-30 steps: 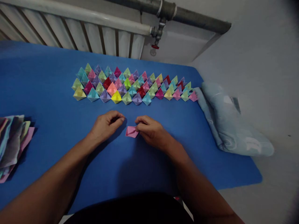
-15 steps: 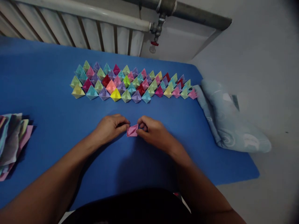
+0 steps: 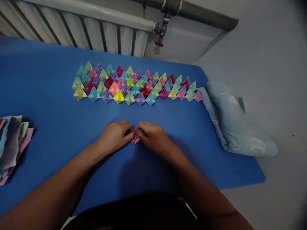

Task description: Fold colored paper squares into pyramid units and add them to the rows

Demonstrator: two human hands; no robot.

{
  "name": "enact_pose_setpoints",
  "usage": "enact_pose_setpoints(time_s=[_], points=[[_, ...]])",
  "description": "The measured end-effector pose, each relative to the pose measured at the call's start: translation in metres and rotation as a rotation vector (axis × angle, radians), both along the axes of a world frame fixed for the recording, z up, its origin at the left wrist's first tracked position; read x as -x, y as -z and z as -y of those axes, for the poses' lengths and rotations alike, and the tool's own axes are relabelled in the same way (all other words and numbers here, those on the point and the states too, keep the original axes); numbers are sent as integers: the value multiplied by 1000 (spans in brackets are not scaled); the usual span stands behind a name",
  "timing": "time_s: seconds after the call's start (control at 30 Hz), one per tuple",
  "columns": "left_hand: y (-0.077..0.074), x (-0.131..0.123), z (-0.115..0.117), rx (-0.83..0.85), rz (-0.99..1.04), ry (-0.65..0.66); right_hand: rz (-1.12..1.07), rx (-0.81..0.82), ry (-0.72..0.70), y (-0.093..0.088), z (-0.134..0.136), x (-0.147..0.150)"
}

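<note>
A small pink folded paper piece (image 3: 135, 137) sits between my two hands on the blue mat (image 3: 48, 95). My left hand (image 3: 115, 135) pinches its left side with curled fingers. My right hand (image 3: 153, 137) pinches its right side, fingers closed on it. Only a small part of the pink paper shows between the fingertips. Beyond my hands lie rows of several coloured folded paper shapes (image 3: 134, 85), standing close together.
A stack of coloured paper sheets (image 3: 13, 145) lies at the left edge of the mat. A pale blue pillow (image 3: 236, 123) rests off the mat's right end. A radiator (image 3: 96, 32) and a pipe with a red valve (image 3: 158, 44) run behind.
My left hand has moved right and taken hold of the pink paper. Both hands have closed in on it, and the piece looks narrower and more squeezed than before.
</note>
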State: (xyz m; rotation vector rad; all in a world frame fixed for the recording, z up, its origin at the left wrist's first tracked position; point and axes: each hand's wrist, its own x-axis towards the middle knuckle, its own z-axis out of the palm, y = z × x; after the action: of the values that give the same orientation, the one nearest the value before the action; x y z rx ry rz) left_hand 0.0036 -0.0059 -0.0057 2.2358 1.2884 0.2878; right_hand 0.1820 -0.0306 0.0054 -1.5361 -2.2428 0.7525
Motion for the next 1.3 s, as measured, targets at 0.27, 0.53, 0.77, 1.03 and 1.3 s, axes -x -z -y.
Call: enact_pose_setpoints(time_s=[0.27,0.53,0.77,1.03,1.3], points=[[2,-7,13,-58,-68,-45,-14,25,73,0,1,3],[2,-3,9,55,-28,-61,-38,48,139,2,1,1],[-4,-5,8,110,-72,-72,-35,45,142,7,-1,1],[-5,-5,7,149,-53,-79,-39,123,164,5,-5,2],[-9,3,4,253,73,-56,-196,214,172,0,-3,-7]])
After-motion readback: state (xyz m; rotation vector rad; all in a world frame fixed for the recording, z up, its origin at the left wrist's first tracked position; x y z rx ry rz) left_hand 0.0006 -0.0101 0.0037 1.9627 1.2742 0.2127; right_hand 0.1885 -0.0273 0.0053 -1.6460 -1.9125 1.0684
